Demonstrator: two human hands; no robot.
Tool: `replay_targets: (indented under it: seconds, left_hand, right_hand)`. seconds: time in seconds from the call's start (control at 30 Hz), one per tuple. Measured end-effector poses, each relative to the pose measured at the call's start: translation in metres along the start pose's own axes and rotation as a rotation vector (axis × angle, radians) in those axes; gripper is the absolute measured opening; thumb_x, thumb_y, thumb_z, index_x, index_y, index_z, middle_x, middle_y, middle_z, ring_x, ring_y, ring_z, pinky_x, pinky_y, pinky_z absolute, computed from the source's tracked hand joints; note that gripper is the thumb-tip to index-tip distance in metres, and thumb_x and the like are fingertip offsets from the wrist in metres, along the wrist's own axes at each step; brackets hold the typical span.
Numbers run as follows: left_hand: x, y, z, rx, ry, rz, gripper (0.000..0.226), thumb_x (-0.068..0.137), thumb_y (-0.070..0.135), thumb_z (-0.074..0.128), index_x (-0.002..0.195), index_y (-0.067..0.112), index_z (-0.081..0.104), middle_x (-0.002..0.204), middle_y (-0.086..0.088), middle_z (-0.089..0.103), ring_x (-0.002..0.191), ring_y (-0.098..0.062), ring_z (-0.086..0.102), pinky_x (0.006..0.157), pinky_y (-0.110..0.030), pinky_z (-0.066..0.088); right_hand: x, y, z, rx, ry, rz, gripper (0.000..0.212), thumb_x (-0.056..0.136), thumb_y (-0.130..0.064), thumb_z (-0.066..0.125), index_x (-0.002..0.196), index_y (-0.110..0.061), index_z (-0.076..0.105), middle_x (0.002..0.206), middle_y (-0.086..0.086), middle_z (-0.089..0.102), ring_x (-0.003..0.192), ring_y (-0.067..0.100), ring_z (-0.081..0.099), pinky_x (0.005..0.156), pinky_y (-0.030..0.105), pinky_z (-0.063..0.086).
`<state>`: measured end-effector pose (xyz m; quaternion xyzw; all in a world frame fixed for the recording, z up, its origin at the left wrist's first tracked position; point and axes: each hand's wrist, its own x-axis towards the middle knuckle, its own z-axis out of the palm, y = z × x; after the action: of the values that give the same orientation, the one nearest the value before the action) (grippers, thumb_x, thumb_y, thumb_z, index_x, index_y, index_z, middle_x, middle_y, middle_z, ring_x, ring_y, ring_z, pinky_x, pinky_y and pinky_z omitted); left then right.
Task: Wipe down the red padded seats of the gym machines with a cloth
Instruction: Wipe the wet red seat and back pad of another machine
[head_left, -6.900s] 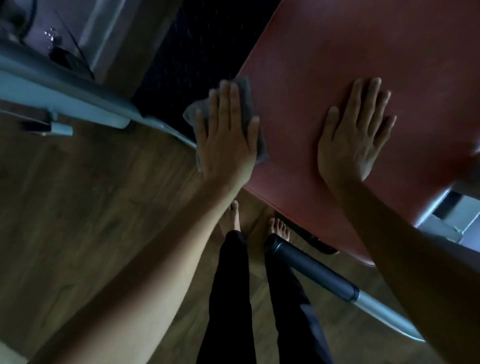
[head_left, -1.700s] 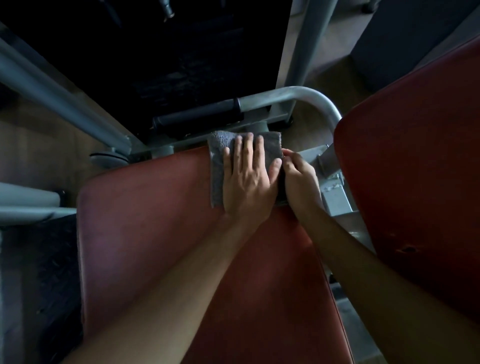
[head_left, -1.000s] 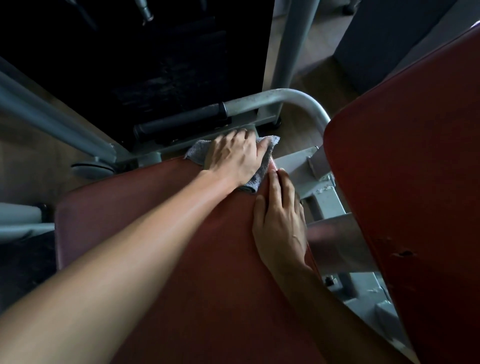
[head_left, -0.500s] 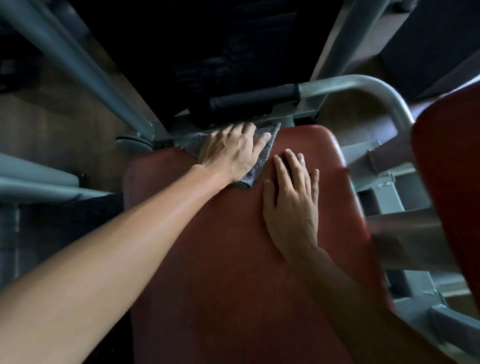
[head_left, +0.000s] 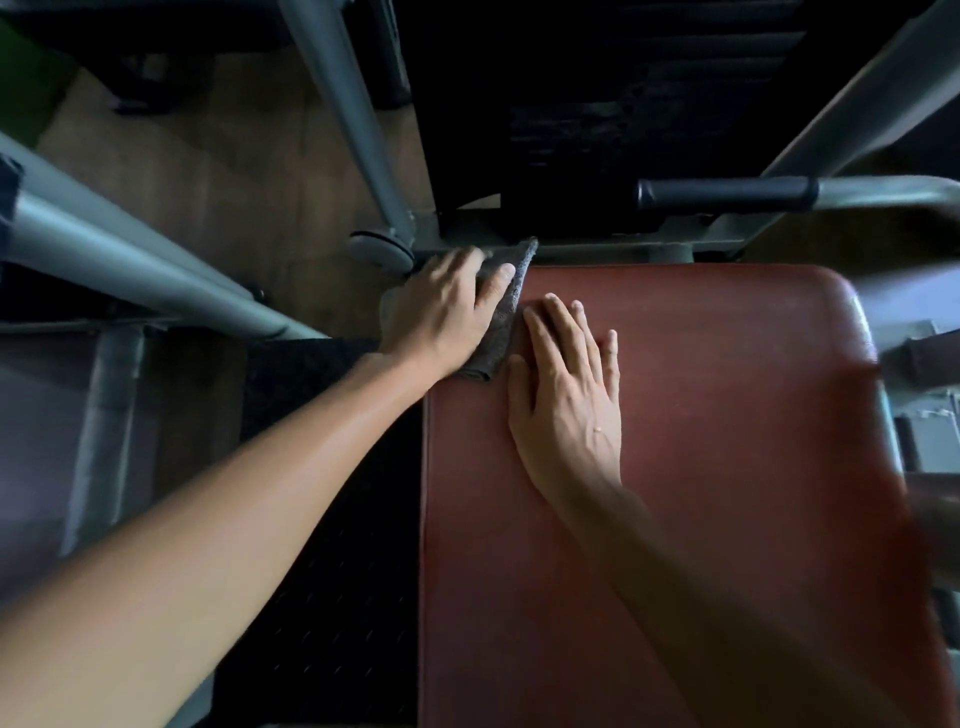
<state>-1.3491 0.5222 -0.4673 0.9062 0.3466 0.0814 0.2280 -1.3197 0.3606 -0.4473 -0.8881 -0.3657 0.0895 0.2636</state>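
The left hand (head_left: 441, 312) presses the grey cloth (head_left: 506, 325), fingers nearly straight, on the 11 o'clock corner of the red padded seat (head_left: 727, 426). The right hand (head_left: 571, 410) lies flat just beside it, fingers straight, holding nothing. Wiping seems underway; next, probably a sweep toward 5 o'clock.

Two bare forearms (head_left: 270, 493), left hand (head_left: 441, 317), right hand (head_left: 569, 400) with a tiny spot on its back, short-trimmed nails

Red seat (head_left: 727, 415) bears grey cloth (head_left: 501, 332), right hand (head_left: 569, 400) flat.
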Motion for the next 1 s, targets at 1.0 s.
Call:
replay_targets:
  seconds: [1.0]
  left_hand:
    - [-0.047, -0.013, 0.008, -0.77, 0.088, -0.337, 0.044, 0.103, 0.039, 0.045, 0.13, 0.006, 0.058, 0.129, -0.016, 0.063, 0.121, -0.031, 0.056, 0.087, -0.025, 0.038]
  right_hand:
    - [-0.002, -0.003, 0.017, -0.164, 0.12, -0.015, 0.049, 0.103, -0.036, 0.035, 0.15, -0.026, 0.039, 0.16, -0.008, 0.031, 0.15, 0.011, 0.018, 0.123, 0.036, 0.007]
